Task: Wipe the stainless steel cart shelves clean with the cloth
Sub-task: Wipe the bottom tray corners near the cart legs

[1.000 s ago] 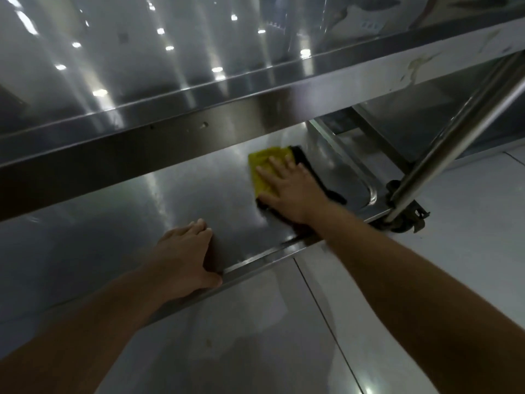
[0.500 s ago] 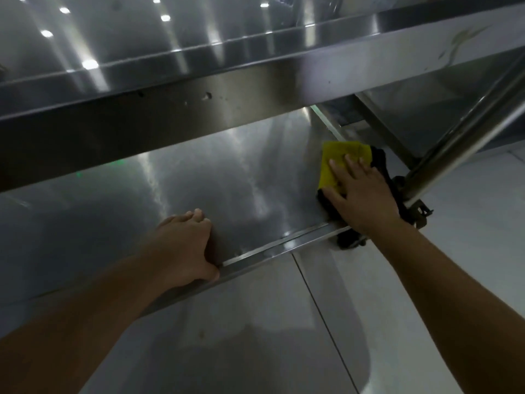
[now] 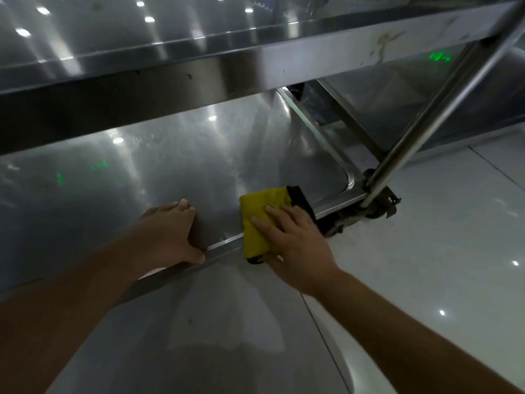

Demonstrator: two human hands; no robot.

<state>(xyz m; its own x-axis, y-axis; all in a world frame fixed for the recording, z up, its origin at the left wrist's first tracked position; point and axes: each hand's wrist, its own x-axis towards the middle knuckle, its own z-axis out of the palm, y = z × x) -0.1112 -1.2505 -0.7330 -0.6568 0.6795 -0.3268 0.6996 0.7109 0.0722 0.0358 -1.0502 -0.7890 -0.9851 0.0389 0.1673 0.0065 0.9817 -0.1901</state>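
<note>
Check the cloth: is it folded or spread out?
Folded. The cloth is a compact pad under the flat right hand, and a black layer shows along its edges under the yellow one.

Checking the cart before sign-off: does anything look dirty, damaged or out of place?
A brownish stain streaks the front face of the upper shelf near the upright post. The yellow cloth, under the right hand, overhangs the front rim of the lower shelf.
</note>
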